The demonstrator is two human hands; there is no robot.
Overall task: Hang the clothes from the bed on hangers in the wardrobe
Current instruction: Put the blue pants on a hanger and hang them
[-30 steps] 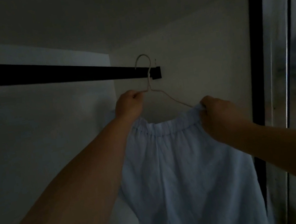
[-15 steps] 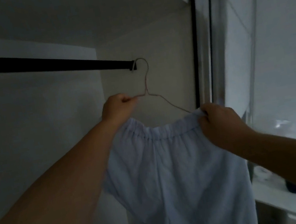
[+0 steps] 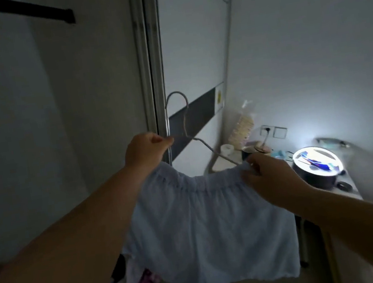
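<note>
A: Pale-blue gathered-waist cotton shorts (image 3: 208,230) hang on thin wire hanger (image 3: 187,126), held in mid-air w/ hook free, well apart from black wardrobe rail (image 3: 23,9) at upper left.

B: Hands?

A: Left hand (image 3: 144,151) pinches hanger near neck; right hand (image 3: 269,177) pinches waistband at hanger's end.

B: Risk?

A: Prob. waistband slipping off sloped wire if the hanger tilts.

Thin metal wire hanger (image 3: 187,126); soft matt crinkled cloth shorts (image 3: 208,230).
</note>
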